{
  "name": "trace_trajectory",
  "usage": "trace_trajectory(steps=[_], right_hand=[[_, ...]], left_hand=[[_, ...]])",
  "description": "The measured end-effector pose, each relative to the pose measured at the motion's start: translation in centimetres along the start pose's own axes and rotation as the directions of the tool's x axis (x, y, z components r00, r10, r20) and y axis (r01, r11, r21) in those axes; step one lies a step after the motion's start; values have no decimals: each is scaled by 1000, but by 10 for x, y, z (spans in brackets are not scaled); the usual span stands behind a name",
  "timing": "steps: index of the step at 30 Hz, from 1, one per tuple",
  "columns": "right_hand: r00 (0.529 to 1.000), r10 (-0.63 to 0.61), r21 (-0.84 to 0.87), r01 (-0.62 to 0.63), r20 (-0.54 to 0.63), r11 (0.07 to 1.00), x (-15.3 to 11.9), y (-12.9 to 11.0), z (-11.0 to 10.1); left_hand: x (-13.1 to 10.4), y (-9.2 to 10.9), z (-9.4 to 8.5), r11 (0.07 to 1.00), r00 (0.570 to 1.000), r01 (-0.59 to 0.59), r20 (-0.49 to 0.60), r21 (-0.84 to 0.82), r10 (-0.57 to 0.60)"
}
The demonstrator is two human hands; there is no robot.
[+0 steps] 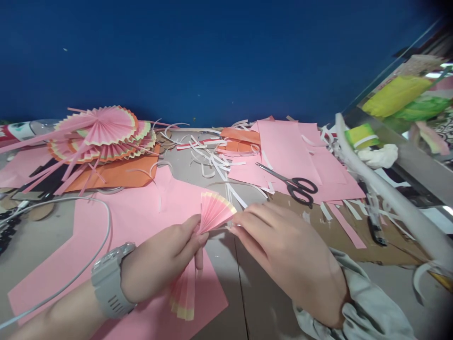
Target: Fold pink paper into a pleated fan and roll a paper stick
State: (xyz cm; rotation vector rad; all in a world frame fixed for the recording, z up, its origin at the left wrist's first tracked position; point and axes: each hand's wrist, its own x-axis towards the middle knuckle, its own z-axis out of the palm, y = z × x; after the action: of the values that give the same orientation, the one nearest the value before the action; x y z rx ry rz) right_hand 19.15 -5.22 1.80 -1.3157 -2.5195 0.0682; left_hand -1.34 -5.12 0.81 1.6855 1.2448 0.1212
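Left grip (164,257) clamped on pink pleated fan (216,210) (at its gathered middle), right grip (283,250) pinching its corner

Craft workspace, small-workshop type; whether in a home or a studio, can't tell. Grey tabletop (221,269) against a plain blue wall (212,61), used for paper work: pink sheets (283,146), orange sheet (141,174), finished-looking pleated rosettes (106,125) piled at left, a pleated fan (215,210) in the middle. Cutting gear out: black-handled scissors (286,180), a utility knife (375,231) by brown cardboard (336,231). Heap of white offcut strips (215,163) at the back. Personal clutter too: bottle (42,126) and cable (109,225) at left, yellow packet (396,97) among crowded odds and ends at right
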Motion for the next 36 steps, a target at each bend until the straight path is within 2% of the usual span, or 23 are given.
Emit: trace_trajectory(steps=[8, 15, 21, 25, 31, 34, 36], right_hand=[[999, -48, 0, 48, -23, 999, 2, 3, 3], [998, -53, 26, 54, -22, 998, 3, 1, 1], [998, -55, 31, 55, 13, 998, 4, 1, 5], [996, -69, 71, 65, 57, 995, 4, 2, 5], [994, -101, 163, 92, 50, 982, 5, 0, 0], [991, -112, 168, 99, 73, 981, 5, -1, 0], [991, -108, 164, 95, 76, 982, 4, -1, 0]], left_hand=[[-3, 1, -4, 1000, 991, 1, 134, 15, -3], [-6, 4, -7, 988, 947, 19, 319, -156, 32], [-5, 2, -7, 987, 926, 39, 378, -154, 22], [-4, 0, -6, 977, 931, 16, 359, -213, 63], [3, -2, 1, 866, 954, 26, 272, -500, 128], [4, -2, 3, 865, 972, -18, 193, -502, 132], [3, -3, 4, 850, 976, 6, 188, -527, 110]])
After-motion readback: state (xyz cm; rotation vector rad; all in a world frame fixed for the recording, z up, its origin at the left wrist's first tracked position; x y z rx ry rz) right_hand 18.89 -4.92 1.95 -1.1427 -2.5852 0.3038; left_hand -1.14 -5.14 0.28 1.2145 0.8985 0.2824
